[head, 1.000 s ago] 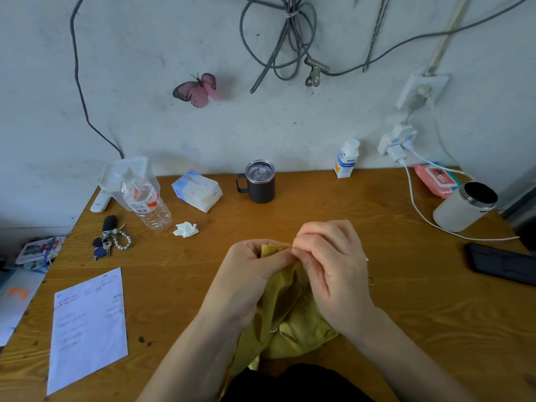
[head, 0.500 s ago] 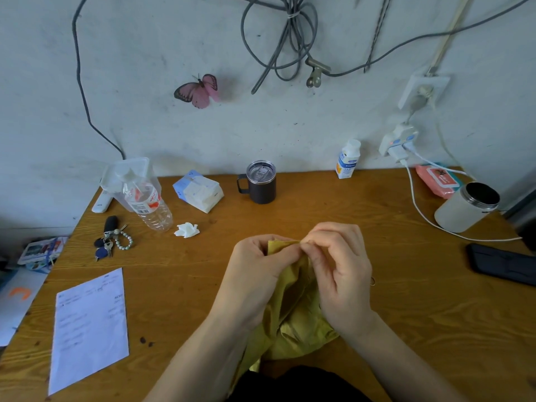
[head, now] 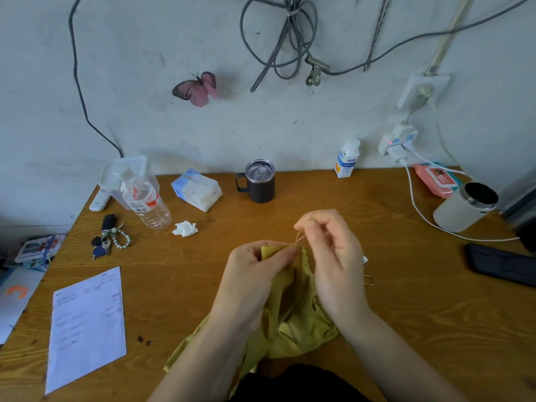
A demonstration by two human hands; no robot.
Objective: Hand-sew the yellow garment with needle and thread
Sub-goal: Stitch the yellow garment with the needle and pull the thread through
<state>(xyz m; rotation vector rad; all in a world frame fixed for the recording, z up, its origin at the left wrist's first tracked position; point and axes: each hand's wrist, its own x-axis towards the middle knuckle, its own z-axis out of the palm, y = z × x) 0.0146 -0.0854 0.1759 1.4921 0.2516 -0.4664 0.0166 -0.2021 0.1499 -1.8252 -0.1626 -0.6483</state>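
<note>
The yellow garment (head: pixel 293 320) lies bunched at the near edge of the wooden table (head: pixel 290 216), hanging partly over it. My left hand (head: pixel 255 274) pinches its top edge between thumb and fingers. My right hand (head: pixel 330 250) is raised a little above that edge, fingertips pinched together. A short loop of pale thread (head: pixel 299 238) runs from those fingertips down to the fabric. The needle itself is too small to make out.
A dark lidded mug (head: pixel 259 181), tissue pack (head: pixel 197 190), plastic bottle (head: pixel 145 201), keys (head: pixel 108 237) and crumpled tissue (head: pixel 185 228) sit at the back left. A paper sheet (head: pixel 87 323) lies near left. A white tumbler (head: pixel 465 207), charger cable (head: pixel 417 210) and black phone (head: pixel 501 264) are on the right.
My right hand has lifted up and to the right away from the fabric edge, drawing a short length of thread out. The left hand keeps its pinch on the garment.
</note>
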